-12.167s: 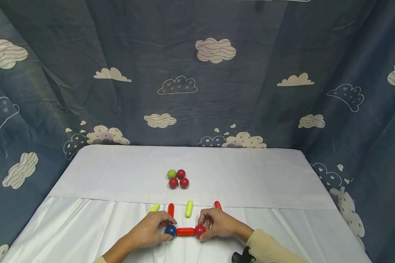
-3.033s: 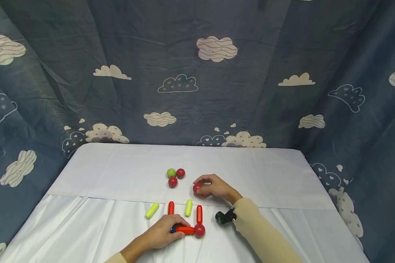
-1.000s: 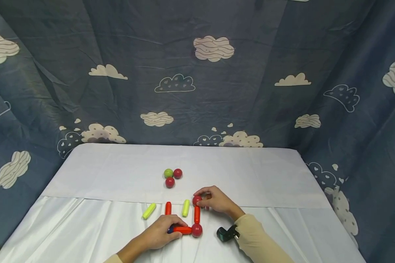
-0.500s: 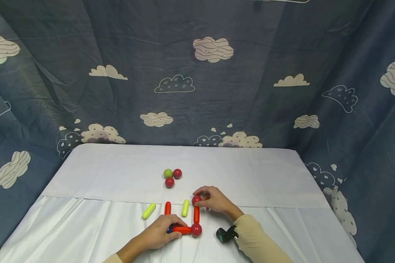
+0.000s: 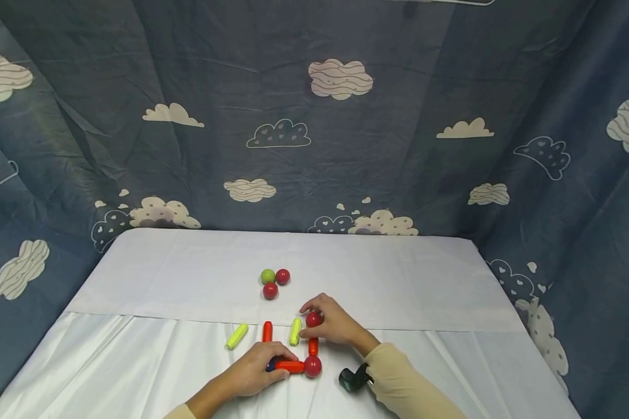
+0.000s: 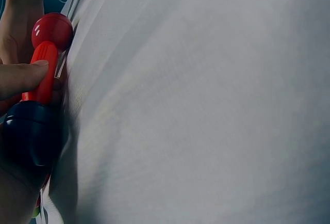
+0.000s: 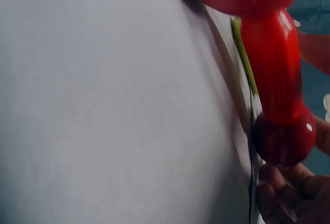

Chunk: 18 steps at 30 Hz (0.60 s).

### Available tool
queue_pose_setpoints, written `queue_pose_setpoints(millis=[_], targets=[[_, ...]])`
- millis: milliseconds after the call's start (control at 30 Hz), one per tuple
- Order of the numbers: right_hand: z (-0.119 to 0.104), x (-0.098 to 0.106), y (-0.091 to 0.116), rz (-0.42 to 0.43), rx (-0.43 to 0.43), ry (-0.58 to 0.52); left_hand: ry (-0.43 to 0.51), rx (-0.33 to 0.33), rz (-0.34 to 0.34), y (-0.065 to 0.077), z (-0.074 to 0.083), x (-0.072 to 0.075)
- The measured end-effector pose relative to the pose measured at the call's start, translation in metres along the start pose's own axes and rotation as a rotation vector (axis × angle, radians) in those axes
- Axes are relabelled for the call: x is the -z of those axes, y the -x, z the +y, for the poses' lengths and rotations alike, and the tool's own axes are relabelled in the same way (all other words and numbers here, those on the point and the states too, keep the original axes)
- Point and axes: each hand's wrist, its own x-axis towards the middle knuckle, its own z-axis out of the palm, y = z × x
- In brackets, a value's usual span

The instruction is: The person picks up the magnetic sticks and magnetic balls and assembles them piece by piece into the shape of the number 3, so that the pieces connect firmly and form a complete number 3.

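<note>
In the head view my left hand (image 5: 257,368) pinches a red rod (image 5: 290,366), with thumb and fingers on either side of it. A blue ball (image 6: 32,133) at the rod's near end shows in the left wrist view. The rod's other end meets a red ball (image 5: 313,366), from which a second red rod (image 5: 313,347) runs away from me to another red ball (image 5: 313,319). My right hand (image 5: 335,323) is spread around that far ball, thumb and index finger standing off it. Another red rod (image 5: 267,331) points away beyond my left hand; its near end is hidden.
Two yellow rods, one at the left (image 5: 237,336) and one in the middle (image 5: 295,331), lie on the white cloth (image 5: 162,361). Farther back sit a green ball (image 5: 268,276) and two red balls (image 5: 269,291). A black device (image 5: 353,379) is strapped at my right wrist.
My right hand took a red ball from the back group and set it at the far end of the upright-lying red rod; its fingers have just spread off it. My left hand stays put.
</note>
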Motion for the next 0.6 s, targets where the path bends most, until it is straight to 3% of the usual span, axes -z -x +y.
queue_pose_setpoints(millis=[267, 600], targets=[[-0.007, -0.009, -0.001, 0.015, -0.019, 0.126, 0.006, -0.030, 0.011, 0.000, 0.001, 0.000], [-0.012, -0.014, -0.002, 0.030, -0.016, 0.255, 0.013, -0.013, 0.001, 0.000, 0.001, 0.000]])
